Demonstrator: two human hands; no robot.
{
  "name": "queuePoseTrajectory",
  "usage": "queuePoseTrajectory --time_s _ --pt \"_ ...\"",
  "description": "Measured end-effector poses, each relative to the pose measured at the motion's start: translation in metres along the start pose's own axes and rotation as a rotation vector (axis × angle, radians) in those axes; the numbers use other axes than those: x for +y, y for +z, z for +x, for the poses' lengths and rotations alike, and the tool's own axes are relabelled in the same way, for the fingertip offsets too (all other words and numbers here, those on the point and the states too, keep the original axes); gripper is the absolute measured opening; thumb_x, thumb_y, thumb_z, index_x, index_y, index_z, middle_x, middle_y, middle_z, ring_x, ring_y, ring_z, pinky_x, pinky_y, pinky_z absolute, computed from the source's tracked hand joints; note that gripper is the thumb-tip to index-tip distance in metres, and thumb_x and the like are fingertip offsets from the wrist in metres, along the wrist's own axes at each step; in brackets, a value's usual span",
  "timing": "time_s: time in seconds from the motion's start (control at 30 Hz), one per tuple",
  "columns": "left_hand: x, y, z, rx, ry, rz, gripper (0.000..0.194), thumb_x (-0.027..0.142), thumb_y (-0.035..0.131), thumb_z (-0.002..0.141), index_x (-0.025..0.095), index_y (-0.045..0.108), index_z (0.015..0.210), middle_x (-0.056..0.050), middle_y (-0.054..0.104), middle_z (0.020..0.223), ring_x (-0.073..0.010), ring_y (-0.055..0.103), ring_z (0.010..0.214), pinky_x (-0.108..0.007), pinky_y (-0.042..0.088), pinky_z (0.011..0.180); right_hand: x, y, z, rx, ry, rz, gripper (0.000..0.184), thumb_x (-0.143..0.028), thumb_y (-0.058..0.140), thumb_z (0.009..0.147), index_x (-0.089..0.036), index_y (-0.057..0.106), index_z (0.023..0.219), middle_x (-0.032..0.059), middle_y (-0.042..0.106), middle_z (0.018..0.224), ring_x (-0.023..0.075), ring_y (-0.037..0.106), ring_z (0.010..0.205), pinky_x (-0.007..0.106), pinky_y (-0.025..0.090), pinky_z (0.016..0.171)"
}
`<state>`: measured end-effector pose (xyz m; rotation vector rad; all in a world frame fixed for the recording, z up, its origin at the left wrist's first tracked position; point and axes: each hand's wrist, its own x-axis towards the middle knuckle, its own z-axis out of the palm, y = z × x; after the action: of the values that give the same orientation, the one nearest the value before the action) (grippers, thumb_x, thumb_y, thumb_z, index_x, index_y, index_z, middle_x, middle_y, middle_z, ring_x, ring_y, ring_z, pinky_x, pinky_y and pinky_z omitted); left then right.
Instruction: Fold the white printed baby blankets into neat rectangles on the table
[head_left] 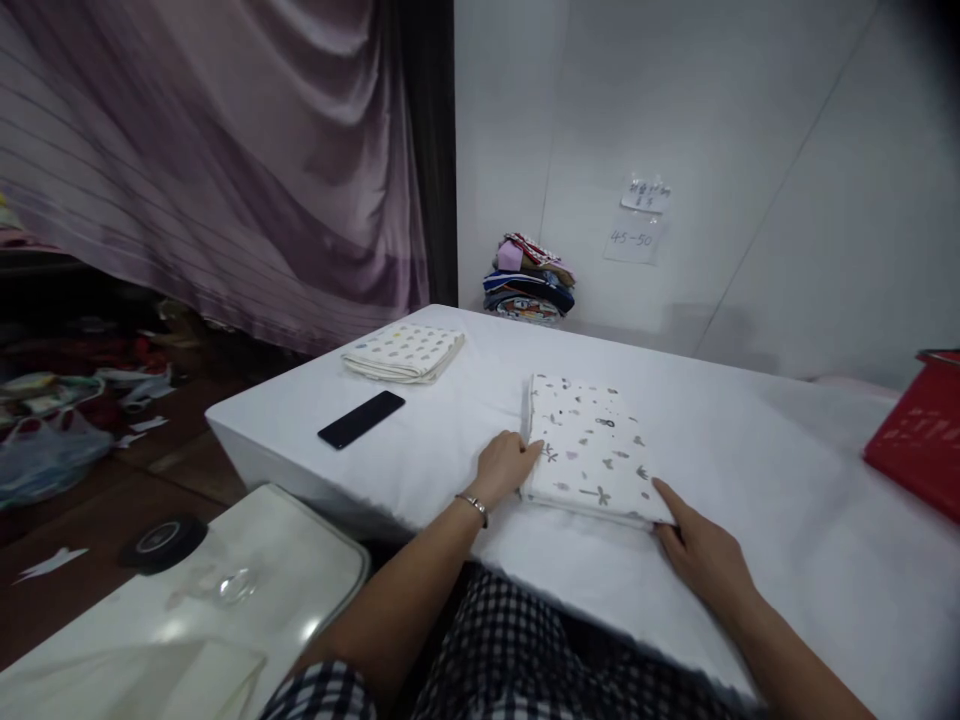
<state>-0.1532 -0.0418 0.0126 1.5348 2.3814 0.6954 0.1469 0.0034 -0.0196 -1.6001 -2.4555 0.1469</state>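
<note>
A folded white cloth [589,450] printed with small grey and brown plant shapes lies flat on the white-covered table in front of me. At its left edge is my left hand [504,468], closed with the fingers curled against the fabric; a silver bracelet circles that wrist. My right hand [701,548] pinches the near right corner, fingers on top and thumb low at the side. Further left, a second folded cloth [409,352] with a dotted print rests near the table's far left corner. Between that cloth and me lies a black phone [361,419].
Against the wall stands a stack of folded fabrics [529,280]. A red container [921,435] is at the right side of the table [465,400]. Lower left is a pale glossy surface [292,545] with a black round object [163,543]. A purple curtain [300,150] hangs left.
</note>
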Motion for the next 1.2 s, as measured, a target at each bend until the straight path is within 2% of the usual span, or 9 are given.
queuePoseTrajectory --time_s 0.1,0.2,0.33,0.5,0.63,0.73,0.87,1.03,1.2 --pt "0.006 -0.004 0.022 -0.075 -0.023 0.031 0.053 0.062 0.032 0.084 0.019 0.062 0.084 -0.009 0.067 0.095 -0.0237 0.062 0.09 -0.03 0.043 0.071 0.001 0.002 0.001 -0.005 0.01 0.019 0.057 -0.036 0.035 0.086 -0.028 0.032 0.142 0.0018 0.068 0.092 0.0212 0.063 0.081 0.03 0.046 0.066" --pt "0.01 -0.003 0.037 -0.139 -0.026 0.087 0.046 0.05 0.032 0.087 0.016 0.063 0.091 -0.013 0.067 0.101 -0.0257 0.061 0.095 -0.032 0.044 0.075 0.004 0.004 0.001 -0.01 0.015 0.035 0.057 -0.037 0.035 0.086 -0.029 0.032 0.142 0.0011 0.068 0.094 0.021 0.063 0.081 0.031 0.047 0.067" --pt "0.008 0.003 0.039 -0.12 -0.028 0.117 0.045 0.037 0.026 0.09 0.013 0.064 0.095 -0.016 0.066 0.105 -0.0257 0.06 0.101 -0.033 0.043 0.082 0.007 0.005 0.0 -0.011 -0.01 0.065 0.057 -0.036 0.034 0.085 -0.029 0.032 0.142 0.0007 0.068 0.091 0.02 0.063 0.078 0.03 0.047 0.065" --pt "0.003 0.001 0.039 -0.134 -0.016 0.122 0.044 0.045 0.031 0.088 0.016 0.064 0.088 -0.013 0.067 0.099 -0.0256 0.061 0.095 -0.032 0.044 0.077 0.006 0.005 0.0 0.005 -0.018 0.096 0.056 -0.036 0.034 0.085 -0.028 0.036 0.141 0.0013 0.069 0.089 0.0201 0.063 0.076 0.03 0.048 0.065" --pt "0.008 -0.007 0.055 -0.065 -0.03 0.051 0.05 0.059 0.036 0.084 0.017 0.058 0.1 -0.012 0.063 0.11 -0.0251 0.06 0.097 -0.032 0.043 0.076 0.006 0.008 0.002 0.022 -0.023 0.121 0.056 -0.035 0.037 0.083 -0.028 0.038 0.139 0.002 0.068 0.098 0.0211 0.063 0.08 0.032 0.05 0.067" --pt "0.014 -0.006 0.071 -0.007 -0.033 0.03 0.048 0.054 0.035 0.087 0.016 0.053 0.11 -0.014 0.058 0.12 -0.025 0.056 0.105 -0.032 0.041 0.082 0.007 0.009 0.002 0.021 -0.023 0.124 0.057 -0.034 0.037 0.083 -0.028 0.038 0.14 0.0022 0.068 0.102 0.0216 0.064 0.084 0.033 0.05 0.069" --pt "0.014 0.004 0.081 -0.063 -0.064 0.058 0.037 0.04 0.035 0.09 0.013 0.058 0.098 -0.016 0.064 0.108 -0.0262 0.058 0.102 -0.033 0.041 0.081 0.007 0.009 0.001 0.021 -0.034 0.133 0.057 -0.032 0.037 0.083 -0.029 0.037 0.14 0.0009 0.066 0.11 0.0207 0.063 0.089 0.032 0.051 0.072" --pt "0.006 0.006 0.085 -0.087 -0.072 0.022 0.034 0.04 0.037 0.088 0.016 0.061 0.09 -0.012 0.067 0.101 -0.0234 0.061 0.096 -0.03 0.042 0.075 0.007 0.012 0.0 0.042 -0.045 0.124 0.057 -0.031 0.036 0.084 -0.028 0.036 0.14 0.0011 0.064 0.115 0.0209 0.063 0.094 0.031 0.05 0.073" --pt "0.013 0.004 0.108 -0.05 -0.098 -0.019 0.041 0.049 0.037 0.087 0.016 0.057 0.103 -0.011 0.065 0.108 -0.0217 0.06 0.098 -0.028 0.042 0.076 0.008 0.014 0.001 0.039 -0.032 0.124 0.057 -0.032 0.038 0.083 -0.029 0.038 0.139 0.0011 0.065 0.111 0.0215 0.064 0.088 0.033 0.051 0.071"
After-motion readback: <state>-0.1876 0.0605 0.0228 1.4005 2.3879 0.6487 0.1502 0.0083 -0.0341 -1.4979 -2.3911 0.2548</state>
